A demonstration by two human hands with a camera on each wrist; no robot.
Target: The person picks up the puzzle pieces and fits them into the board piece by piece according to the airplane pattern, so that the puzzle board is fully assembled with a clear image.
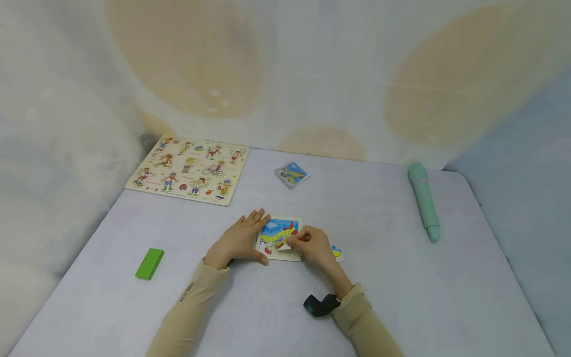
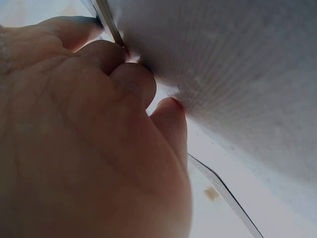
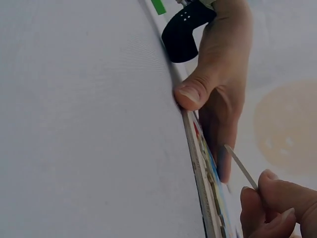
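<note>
A small jigsaw board (image 1: 290, 256) with an airplane picture lies flat on the table in the head view. My left hand (image 1: 243, 239) rests along its left edge, fingers extended and thumb spread at the lower corner. Between thumb and fingertips, my right hand (image 1: 314, 244) pinches a thin puzzle piece (image 1: 284, 246) over the board's lower right part. The right wrist view shows this puzzle piece (image 3: 241, 167) edge-on and tilted, raised above the board (image 3: 195, 158). Another loose puzzle piece (image 1: 337, 253) lies right of the board, partly hidden by my right wrist.
Behind the board lies a small airplane picture tile (image 1: 292, 174). A large peg puzzle (image 1: 189, 171) with children figures sits at the back left. A green block (image 1: 149, 264) is at the left, and a mint-green microphone-shaped object (image 1: 425, 202) at the right.
</note>
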